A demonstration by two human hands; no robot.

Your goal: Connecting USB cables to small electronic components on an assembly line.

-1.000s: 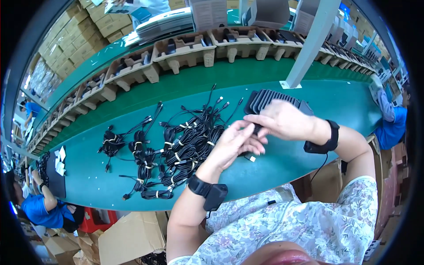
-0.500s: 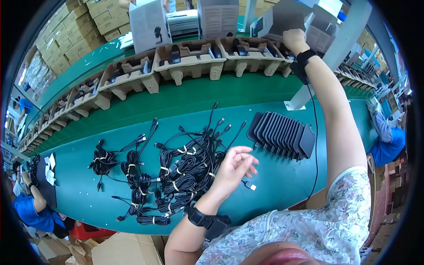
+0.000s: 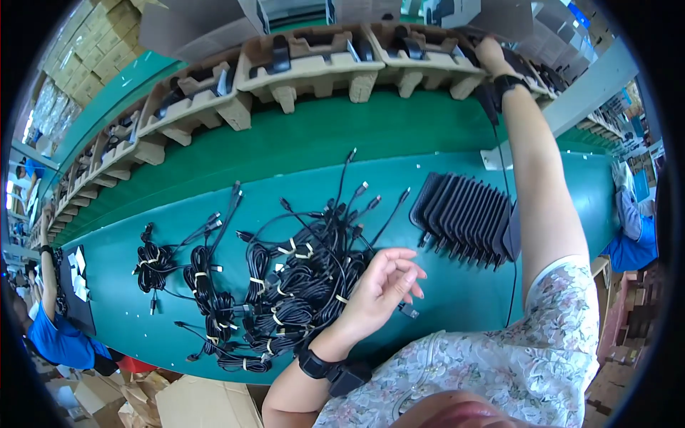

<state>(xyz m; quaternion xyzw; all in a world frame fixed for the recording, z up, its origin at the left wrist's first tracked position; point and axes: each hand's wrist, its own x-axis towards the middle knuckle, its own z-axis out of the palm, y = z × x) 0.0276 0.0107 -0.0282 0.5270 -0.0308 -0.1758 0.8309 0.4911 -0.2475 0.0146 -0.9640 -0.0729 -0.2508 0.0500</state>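
My left hand [image 3: 385, 289] hovers at the right edge of a heap of black cables [image 3: 300, 285], its fingers loosely bent and apart with nothing in them. Each cable is coiled and bound with a pale tie, and several plugs stick out. Stretched far forward, my right hand [image 3: 489, 55] reaches down at a brown moulded pulp tray [image 3: 421, 73] on the raised conveyor. Its fingertips are hidden, so what they touch cannot be seen. A row of flat black ribbed plates [image 3: 464, 220] stands packed together on the green table, left of my right forearm.
More pulp trays [image 3: 307, 80] holding black parts line the green conveyor [image 3: 285, 135]. Open printed boxes [image 3: 200, 32] stand behind them. A pale metal post [image 3: 589, 78] rises at the right. Co-workers in blue [image 3: 64, 342] work at both sides. A flattened carton [image 3: 207, 410] lies below the table's near edge.
My right hand has moved from beside an open box down to the tray. The view has shifted, and the box at the upper left is tilted over. My left hand keeps its loose pose.
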